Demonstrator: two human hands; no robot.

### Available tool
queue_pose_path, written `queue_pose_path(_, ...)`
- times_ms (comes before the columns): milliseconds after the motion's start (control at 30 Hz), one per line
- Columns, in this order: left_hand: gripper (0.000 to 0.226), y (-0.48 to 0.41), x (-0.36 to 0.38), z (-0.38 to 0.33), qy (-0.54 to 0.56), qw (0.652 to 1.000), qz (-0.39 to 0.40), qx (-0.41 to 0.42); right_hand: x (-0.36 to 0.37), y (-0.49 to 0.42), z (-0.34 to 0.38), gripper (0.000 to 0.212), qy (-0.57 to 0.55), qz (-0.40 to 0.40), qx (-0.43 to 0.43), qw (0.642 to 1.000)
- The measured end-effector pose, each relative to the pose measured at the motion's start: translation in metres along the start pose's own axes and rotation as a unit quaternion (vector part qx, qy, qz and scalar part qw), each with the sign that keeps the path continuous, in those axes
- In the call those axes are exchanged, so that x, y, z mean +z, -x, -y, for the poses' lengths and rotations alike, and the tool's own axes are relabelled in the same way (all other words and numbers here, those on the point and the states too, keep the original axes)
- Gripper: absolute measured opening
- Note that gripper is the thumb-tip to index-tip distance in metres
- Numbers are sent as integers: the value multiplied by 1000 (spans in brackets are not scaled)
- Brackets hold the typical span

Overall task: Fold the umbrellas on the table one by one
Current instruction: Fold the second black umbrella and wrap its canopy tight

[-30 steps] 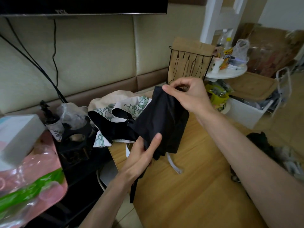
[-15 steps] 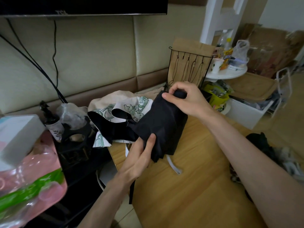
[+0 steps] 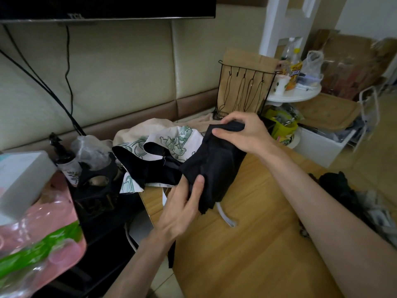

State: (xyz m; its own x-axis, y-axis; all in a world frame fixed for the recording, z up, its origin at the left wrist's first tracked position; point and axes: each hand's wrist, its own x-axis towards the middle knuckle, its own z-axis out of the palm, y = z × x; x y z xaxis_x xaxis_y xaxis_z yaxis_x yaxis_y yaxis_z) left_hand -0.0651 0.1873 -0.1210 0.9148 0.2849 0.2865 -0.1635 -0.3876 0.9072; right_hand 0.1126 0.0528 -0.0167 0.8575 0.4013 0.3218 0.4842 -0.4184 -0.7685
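Observation:
A black umbrella (image 3: 217, 162), its cloth gathered into a loose bundle, is held just above the wooden table (image 3: 247, 250). My right hand (image 3: 245, 134) grips its upper end, thumb on the near side and fingers curled over the top. My left hand (image 3: 182, 209) holds the lower part, thumb pressed on the cloth. A white strap (image 3: 225, 218) hangs from under the bundle onto the table. Behind it lies a second umbrella (image 3: 171, 143), white with green print and a black lining, spread open and crumpled.
A black wire rack (image 3: 242, 91) stands at the table's far edge before a brown paper bag. Left are a dark stand with a bottle (image 3: 64, 160), a white box and pink packaging (image 3: 43, 233). A white side table and bins sit right.
My right hand moved down and nearer, closing over the umbrella's top and pressing the cloth together. My left hand shifted its thumb up the bundle. The bundle looks tighter.

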Motion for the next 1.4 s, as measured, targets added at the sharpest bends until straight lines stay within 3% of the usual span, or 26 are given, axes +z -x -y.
queue_pose_path(100, 38, 0, 0, 0, 44, 998, -29, -17, 4, 4, 1, 26, -14, -23, -7, 1000)
queue_pose_path(200, 26, -6, -3, 2, 46, 997, -56, -21, 1, 20, 8, 58, -62, -59, 1, 996)
queue_pose_path(267, 25, -10, -5, 4, 39, 996, -80, -20, 1, 40, 13, 75, -148, -107, 66, 981)
queue_pose_path(367, 36, -12, -5, -1, 38, 994, -105, -1, 17, 74, 17, 74, -254, -57, 167, 951)
queue_pose_path(433, 48, -12, -4, -6, 14, 994, -108, 25, 37, 86, 18, 67, -298, -15, 183, 937)
queue_pose_path(567, 61, -9, 1, -10, -16, 993, -95, 72, 66, 85, 14, 68, -323, -62, 171, 929)
queue_pose_path(667, 56, -9, 0, -3, -27, 997, -73, 22, 74, 79, 9, 70, -284, -97, 183, 936)
queue_pose_path(733, 55, -7, -2, -5, -119, 977, -176, 16, 72, 77, 5, 72, -257, -114, 181, 943)
queue_pose_path(767, 55, -5, -2, -8, -173, 959, -217, 54, 70, 75, 4, 73, -238, -116, 177, 948)
queue_pose_path(833, 66, -1, 5, -9, -214, 952, -179, 127, 68, 75, 2, 77, -201, -109, 174, 958)
queue_pose_path(933, 95, 4, 22, -10, -181, 981, -29, 68, 67, 74, 2, 80, -178, -82, 182, 963)
queue_pose_path(1000, 102, 4, 28, -7, -152, 987, -41, 42, 62, 78, 4, 77, -202, -37, 180, 962)
queue_pose_path(1100, 83, -3, 23, -12, -34, 996, -85, 7, 47, 84, 8, 56, -254, 68, 150, 953)
queue_pose_path(1167, 61, -8, 15, -14, 53, 994, -96, -20, 33, 85, 9, 35, -281, 98, 134, 945)
queue_pose_path(1200, 51, -9, 10, -16, 81, 992, -96, -30, 26, 84, 8, 26, -276, 76, 122, 950)
queue_pose_path(1267, 41, -11, -1, -21, 115, 989, -85, -45, 11, 79, -4, 13, -222, -42, 76, 971)
queue_pose_path(1333, 38, -10, -9, -21, 134, 987, -67, -56, -8, 74, -22, 25, -92, -149, 25, 984)
queue_pose_path(1400, 35, -9, -14, -20, 134, 988, -56, -57, -21, 70, -35, 41, -12, -122, 19, 992)
